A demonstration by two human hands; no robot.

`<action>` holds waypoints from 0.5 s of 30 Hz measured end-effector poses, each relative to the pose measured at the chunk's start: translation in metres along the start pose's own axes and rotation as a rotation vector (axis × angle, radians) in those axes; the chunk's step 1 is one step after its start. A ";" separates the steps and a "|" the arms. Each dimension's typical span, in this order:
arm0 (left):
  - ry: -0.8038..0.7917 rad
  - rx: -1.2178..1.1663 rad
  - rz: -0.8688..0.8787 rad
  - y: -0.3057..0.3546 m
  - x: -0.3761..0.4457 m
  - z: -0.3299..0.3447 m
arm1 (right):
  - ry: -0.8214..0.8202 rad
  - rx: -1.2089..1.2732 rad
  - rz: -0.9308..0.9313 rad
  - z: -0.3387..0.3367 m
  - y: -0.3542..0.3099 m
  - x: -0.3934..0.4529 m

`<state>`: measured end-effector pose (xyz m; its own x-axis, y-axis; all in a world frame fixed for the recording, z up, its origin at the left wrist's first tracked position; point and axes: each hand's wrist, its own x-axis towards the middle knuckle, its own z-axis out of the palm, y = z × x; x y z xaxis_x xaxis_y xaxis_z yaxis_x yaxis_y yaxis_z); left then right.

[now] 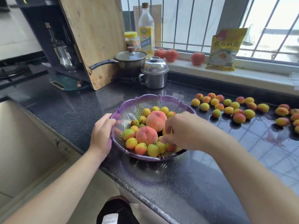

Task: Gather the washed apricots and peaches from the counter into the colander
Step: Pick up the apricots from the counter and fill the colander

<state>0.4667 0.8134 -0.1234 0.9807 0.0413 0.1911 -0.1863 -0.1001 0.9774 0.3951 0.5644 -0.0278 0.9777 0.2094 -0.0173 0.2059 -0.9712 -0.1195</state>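
Dark speckled worktop (68, 101), wet toward its right end. Big wooden cutting board (93, 38) leans upright at the back edge. Purple see-through colander (129, 109) sits near the front edge, about mid-worktop. Inside it: two peaches (146, 135), one behind the other, ringed by small apricots (131, 143). More loose apricots (239, 118) lie scattered on the worktop to the right of the colander, toward the back right, well apart from it.

Left hand (102, 135) holds the colander's left rim, thumb over the edge, fingers curled round it. Right hand (181, 130) reaches down into the colander's right side, fingers bent among the apricots there; cannot tell if it is holding one.

Back edge: lidded saucepan (131, 60), steel lidded mug (154, 73) just beside it, oil bottle (146, 29) and yellow-lid jar (131, 40) behind. Window sill: three tomatoes (197, 58), yellow packet (224, 49).
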 end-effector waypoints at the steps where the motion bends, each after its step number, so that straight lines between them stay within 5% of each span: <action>1: 0.003 -0.004 0.000 0.000 0.000 0.000 | 0.080 0.078 0.024 -0.008 0.009 -0.001; 7: 0.000 -0.014 0.013 -0.002 0.001 -0.001 | 0.745 0.426 0.493 0.000 0.112 0.005; 11: 0.007 -0.086 0.021 0.001 0.001 0.001 | 0.738 0.388 0.692 0.050 0.146 0.001; 15: -0.009 -0.072 0.015 0.001 0.001 0.001 | 0.682 0.307 0.674 0.061 0.145 0.002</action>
<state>0.4674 0.8125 -0.1221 0.9782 0.0311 0.2054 -0.2045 -0.0288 0.9784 0.4247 0.4312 -0.1058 0.7209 -0.5761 0.3851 -0.3249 -0.7719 -0.5465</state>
